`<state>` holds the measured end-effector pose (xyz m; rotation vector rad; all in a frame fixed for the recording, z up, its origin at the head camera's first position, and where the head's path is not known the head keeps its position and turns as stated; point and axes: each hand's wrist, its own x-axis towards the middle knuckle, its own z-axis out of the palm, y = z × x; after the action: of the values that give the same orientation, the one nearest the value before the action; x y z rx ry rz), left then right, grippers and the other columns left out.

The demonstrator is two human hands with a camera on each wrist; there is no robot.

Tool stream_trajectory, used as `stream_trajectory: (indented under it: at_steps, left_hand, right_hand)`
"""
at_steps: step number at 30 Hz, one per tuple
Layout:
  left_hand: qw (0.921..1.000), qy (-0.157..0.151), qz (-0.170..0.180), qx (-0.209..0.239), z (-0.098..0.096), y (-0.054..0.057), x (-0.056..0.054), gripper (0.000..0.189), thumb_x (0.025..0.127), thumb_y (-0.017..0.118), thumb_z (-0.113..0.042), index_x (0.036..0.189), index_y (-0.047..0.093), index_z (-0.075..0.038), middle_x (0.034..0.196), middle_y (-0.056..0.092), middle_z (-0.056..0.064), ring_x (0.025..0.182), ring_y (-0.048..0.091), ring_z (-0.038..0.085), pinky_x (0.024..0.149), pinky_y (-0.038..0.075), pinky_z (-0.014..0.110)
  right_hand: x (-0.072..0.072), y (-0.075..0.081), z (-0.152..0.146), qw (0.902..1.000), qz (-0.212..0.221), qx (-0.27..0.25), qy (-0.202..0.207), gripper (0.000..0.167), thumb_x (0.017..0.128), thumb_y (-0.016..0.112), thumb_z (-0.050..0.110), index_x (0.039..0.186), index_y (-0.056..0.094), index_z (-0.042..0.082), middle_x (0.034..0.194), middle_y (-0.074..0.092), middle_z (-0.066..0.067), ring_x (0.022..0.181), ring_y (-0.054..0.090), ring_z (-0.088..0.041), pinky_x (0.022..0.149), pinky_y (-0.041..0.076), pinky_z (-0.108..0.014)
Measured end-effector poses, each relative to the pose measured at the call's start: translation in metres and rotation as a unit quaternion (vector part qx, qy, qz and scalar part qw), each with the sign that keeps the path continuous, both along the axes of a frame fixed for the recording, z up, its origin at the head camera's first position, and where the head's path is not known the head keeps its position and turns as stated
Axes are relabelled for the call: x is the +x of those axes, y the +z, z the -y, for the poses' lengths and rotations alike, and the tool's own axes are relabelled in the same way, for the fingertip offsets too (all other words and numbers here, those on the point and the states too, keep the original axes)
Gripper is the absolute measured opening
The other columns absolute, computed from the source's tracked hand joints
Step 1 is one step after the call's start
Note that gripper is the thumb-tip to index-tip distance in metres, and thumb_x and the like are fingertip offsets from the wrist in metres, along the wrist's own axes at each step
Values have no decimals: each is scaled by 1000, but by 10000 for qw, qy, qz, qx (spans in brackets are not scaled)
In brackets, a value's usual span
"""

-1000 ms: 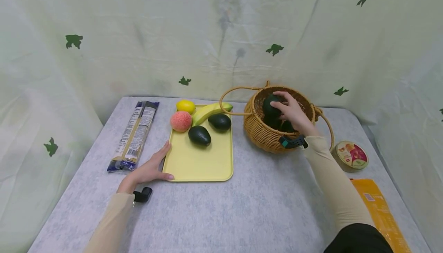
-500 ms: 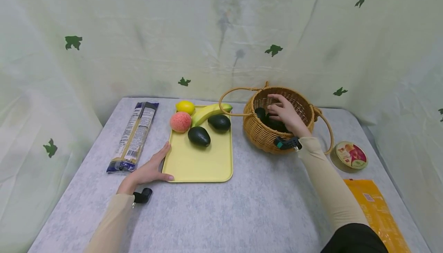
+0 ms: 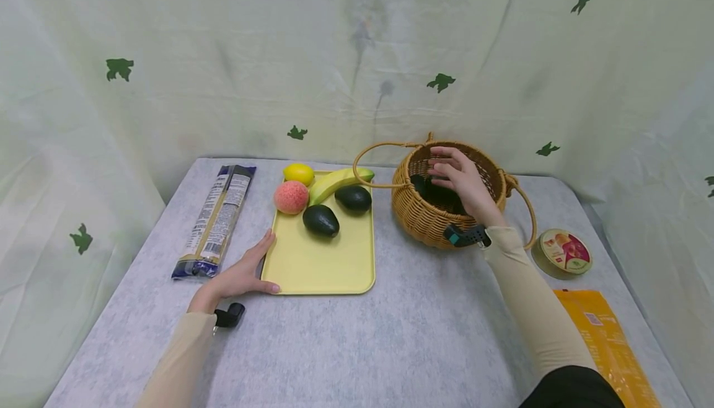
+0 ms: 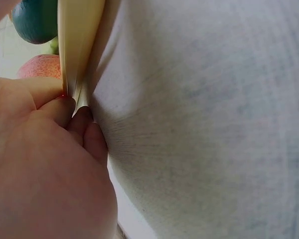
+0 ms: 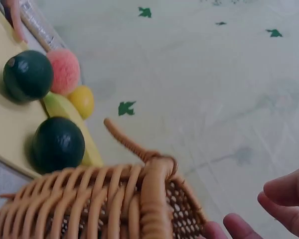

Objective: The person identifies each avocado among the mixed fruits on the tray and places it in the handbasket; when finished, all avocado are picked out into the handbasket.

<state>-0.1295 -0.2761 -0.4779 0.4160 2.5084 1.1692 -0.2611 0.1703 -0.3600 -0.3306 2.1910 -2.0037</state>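
In the head view my left hand (image 3: 240,278) rests against the left edge of a yellow tray (image 3: 323,271), thumb at the near corner and fingers spread along the side. The left wrist view has its fingertips touching the tray rim (image 4: 78,45). On the tray lie two dark avocados (image 3: 320,221), a banana (image 3: 334,183), a pink peach (image 3: 291,196) and a lemon (image 3: 299,173). Over the mouth of a wicker basket (image 3: 418,219) hovers my right hand (image 3: 463,178), fingers apart, holding nothing. Dark avocados (image 3: 437,196) sit inside the basket, partly hidden by that hand.
Left of the tray lies a long blue-ended packet (image 3: 216,222). A round tin (image 3: 566,252) stands right of the basket, with an orange packet (image 3: 608,340) nearer. The basket's handle (image 3: 365,154) leans over the tray's far corner. A leaf-print curtain (image 3: 334,73) hangs behind.
One second ago my right hand held an avocado in the basket; it has let go, and the avocado now lies lower inside. The hand has shifted slightly left. My left hand has not moved.
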Motion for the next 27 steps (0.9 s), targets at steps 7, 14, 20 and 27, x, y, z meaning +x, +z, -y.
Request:
stream_trajectory:
  at_steps: [7, 14, 20, 27]
  left_hand:
    - [9999, -64, -86, 10, 1, 1, 0, 116, 74, 83, -28, 151, 1, 4, 157, -8, 21, 141, -5, 44, 108, 3, 63]
    - [10000, -32, -40, -4, 1, 0, 0, 117, 74, 83, -28, 151, 1, 3, 157, -8, 20, 141, -5, 43, 109, 3, 62]
    - [9999, -22, -82, 61, 0, -1, 0, 117, 74, 83, -29, 151, 1, 4, 157, -8, 20, 141, -5, 43, 108, 3, 63]
    - [10000, -6, -67, 18, -1, 0, 0, 118, 73, 83, -29, 151, 0, 4, 157, -8, 20, 141, -5, 43, 108, 3, 63]
  right_hand:
    - [9, 11, 15, 9978, -280, -203, 573, 40, 102, 45, 13, 140, 40, 2, 135, 42, -27, 120, 47, -39, 99, 41, -49]
    - [15, 11, 41, 9872, -646, -339, 1419, 40, 99, 49, 9, 139, 43, 3, 134, 47, -20, 118, 49, -36, 98, 41, -51]
    - [19, 4, 70, 9724, -893, -104, 2153, 45, 98, 52, 8, 141, 41, 3, 137, 45, -17, 122, 47, -31, 97, 43, -45]
    - [21, -10, 100, 9560, -880, 668, 2717, 49, 97, 56, 11, 144, 39, 9, 140, 45, -11, 122, 48, -27, 98, 43, -38]
